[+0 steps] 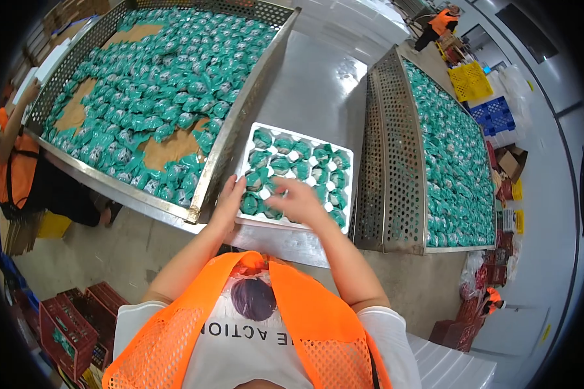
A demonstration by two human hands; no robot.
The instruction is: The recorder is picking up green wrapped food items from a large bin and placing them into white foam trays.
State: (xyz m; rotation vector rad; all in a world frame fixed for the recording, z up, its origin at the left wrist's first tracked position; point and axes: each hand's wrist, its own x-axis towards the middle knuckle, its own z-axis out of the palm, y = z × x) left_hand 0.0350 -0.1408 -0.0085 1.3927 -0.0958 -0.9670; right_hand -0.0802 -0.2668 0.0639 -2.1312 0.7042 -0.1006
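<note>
A white foam tray (pixel 348 194) lies before me on the metal table, its pockets holding green-wrapped, egg-sized balls (pixel 280 166). White pegs rise between the pockets. My left hand (pixel 229 202) rests against the tray's left wall, fingers stretched up along it. Over the lower middle of the tray is my right hand (pixel 298 202), fingers bent and apart above the wrapped balls; I see nothing held between them. Part of the tray's near right area is covered by that hand.
A perforated metal bin (pixel 240 110) heaped with green-wrapped balls stands left; another bin (pixel 396 162) stands right. The metal table (pixel 308 84) runs between them. A person in an orange vest (pixel 13 168) works at the far left. Dark red crates (pixel 65 330) sit lower left.
</note>
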